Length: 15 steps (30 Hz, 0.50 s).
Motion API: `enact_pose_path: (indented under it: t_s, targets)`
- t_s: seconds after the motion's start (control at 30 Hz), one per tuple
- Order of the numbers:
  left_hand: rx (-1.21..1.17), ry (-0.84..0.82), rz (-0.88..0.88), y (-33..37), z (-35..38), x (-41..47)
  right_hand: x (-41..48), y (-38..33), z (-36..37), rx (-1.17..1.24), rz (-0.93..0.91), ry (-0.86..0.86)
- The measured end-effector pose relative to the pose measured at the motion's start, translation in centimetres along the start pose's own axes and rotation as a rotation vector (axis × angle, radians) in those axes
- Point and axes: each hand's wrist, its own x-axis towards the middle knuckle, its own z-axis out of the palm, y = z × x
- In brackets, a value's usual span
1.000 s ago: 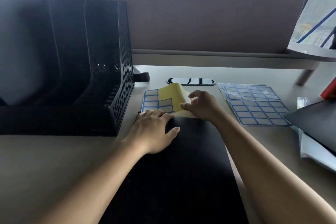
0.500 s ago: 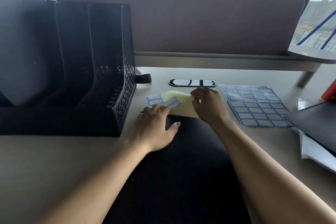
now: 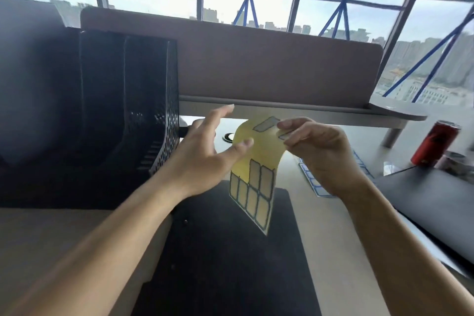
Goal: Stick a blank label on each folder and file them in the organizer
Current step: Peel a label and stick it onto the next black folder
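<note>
label sheet (image 3: pixel 252 182) yellow, curled, partly peeled, held aloft.

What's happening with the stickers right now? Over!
Right hand pinches label sheet above black folder. Left hand open, thumb on sheet. Nothing blocks organizer.

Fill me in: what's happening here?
A person holds a partly used yellow label sheet up over a black folder lying flat on the desk. The right hand pinches the sheet's top; the left hand, open, touches it with the thumb. The black organizer stands to the left.
</note>
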Motion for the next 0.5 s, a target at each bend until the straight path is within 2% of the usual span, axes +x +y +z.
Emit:
enact_pose_path:
  t_s: [0.2, 0.27, 0.37, 0.5]
  targets:
    - [-0.174, -0.236, 0.114, 2.6, 0.4, -2.1, -1.5, -3.2, 2.4, 0.363, 0.062, -0.299]
    - [-0.246, -0.198, 0.16, 3.2, 0.6, -2.9, -1.8, -4.0, 2.9, 0.385, 0.033, -0.316]
    - [-0.288, -0.092, 0.201, 4.3, 0.5, -3.8, -2.1, -5.4, 3.2, 0.36, 0.005, -0.235]
    - [-0.177, 0.058, 0.221, 5.7, -0.4, -4.9, -2.3, -6.8, 2.8, 0.297, 0.037, -0.145]
